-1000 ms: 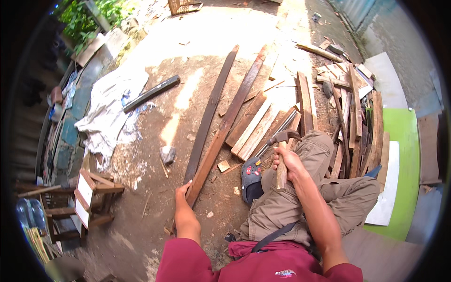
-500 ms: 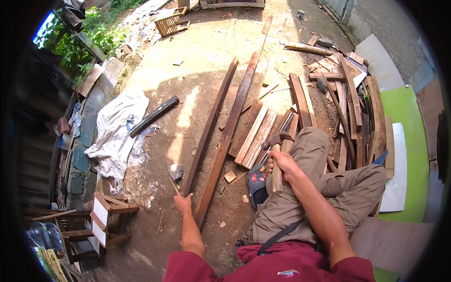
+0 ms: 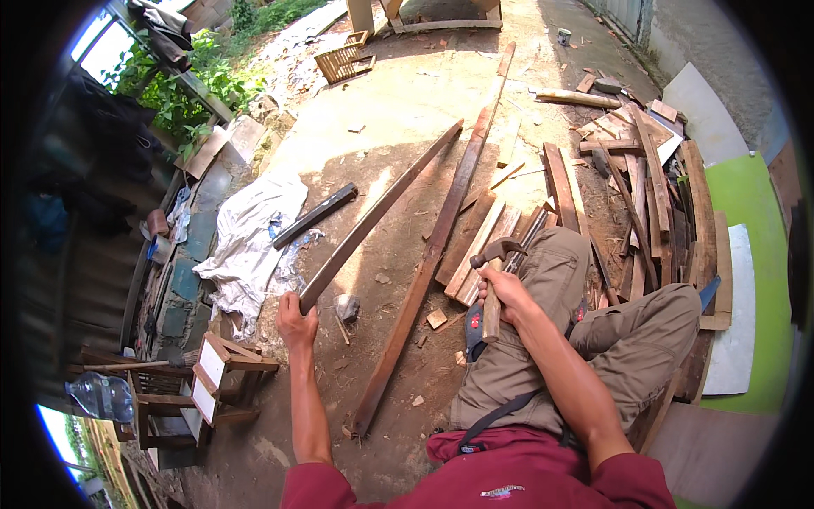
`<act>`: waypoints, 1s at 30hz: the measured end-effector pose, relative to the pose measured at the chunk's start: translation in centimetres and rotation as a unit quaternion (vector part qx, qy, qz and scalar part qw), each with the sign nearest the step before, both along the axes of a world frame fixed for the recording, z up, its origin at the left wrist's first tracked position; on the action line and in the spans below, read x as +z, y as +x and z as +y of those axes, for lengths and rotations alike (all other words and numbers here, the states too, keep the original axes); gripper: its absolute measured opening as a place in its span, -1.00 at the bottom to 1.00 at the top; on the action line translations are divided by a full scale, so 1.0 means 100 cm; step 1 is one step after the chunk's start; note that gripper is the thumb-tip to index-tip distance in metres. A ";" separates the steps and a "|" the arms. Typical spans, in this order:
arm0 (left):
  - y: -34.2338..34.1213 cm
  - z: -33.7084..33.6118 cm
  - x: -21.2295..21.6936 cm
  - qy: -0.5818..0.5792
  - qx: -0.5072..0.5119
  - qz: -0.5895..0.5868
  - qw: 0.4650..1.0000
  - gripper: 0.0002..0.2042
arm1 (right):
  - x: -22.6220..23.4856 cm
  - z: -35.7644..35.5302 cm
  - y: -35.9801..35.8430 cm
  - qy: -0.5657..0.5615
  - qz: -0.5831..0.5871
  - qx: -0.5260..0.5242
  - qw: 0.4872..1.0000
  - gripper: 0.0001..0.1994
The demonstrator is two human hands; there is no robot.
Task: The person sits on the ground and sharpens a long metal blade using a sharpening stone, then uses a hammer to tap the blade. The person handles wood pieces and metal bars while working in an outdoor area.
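Observation:
My left hand (image 3: 297, 322) is closed around the near end of a long dark wooden beam (image 3: 381, 212), which slants away to the far right. In my right hand (image 3: 507, 293) is a claw hammer (image 3: 490, 316), gripped by its wooden handle with the metal head up, above my bent knee. A second long reddish-brown beam (image 3: 432, 246) lies on the ground between my two hands. Near the left hand, a grey stone (image 3: 347, 306) and a thin stick (image 3: 342, 330) rest on the dirt. A small wood block (image 3: 436, 319) lies beyond the second beam, towards my leg.
Several planks (image 3: 483, 246) lie just beyond my knee, and a heap of scrap wood (image 3: 644, 187) is at the right. At the left are a white cloth (image 3: 254, 229), a short dark beam (image 3: 315, 215) and a small wooden frame (image 3: 212, 382). A green board (image 3: 738, 254) lies far right.
My left hand has moved left and up with the near end of the dark beam, which now slants more. The right hand still holds the hammer. The view has shifted slightly.

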State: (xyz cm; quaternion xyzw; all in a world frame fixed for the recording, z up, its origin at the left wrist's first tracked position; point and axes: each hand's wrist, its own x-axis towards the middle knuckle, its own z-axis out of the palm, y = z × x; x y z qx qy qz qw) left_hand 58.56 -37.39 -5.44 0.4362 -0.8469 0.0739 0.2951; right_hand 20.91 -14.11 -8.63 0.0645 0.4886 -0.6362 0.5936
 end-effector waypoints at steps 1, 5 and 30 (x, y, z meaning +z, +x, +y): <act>-0.013 -0.001 0.024 -0.047 -0.033 -0.001 0.998 -0.67 | 0.003 -0.001 0.001 -0.006 -0.004 0.003 1.000 -0.84; -0.066 0.018 0.106 -0.095 -0.121 -0.080 0.985 -0.68 | 0.019 -0.007 0.007 -0.040 -0.052 -0.005 0.998 -0.79; -0.251 0.174 0.217 -0.122 -0.351 -0.261 0.891 -0.69 | 0.107 -0.074 -0.020 -0.170 -0.216 -0.031 0.961 -0.58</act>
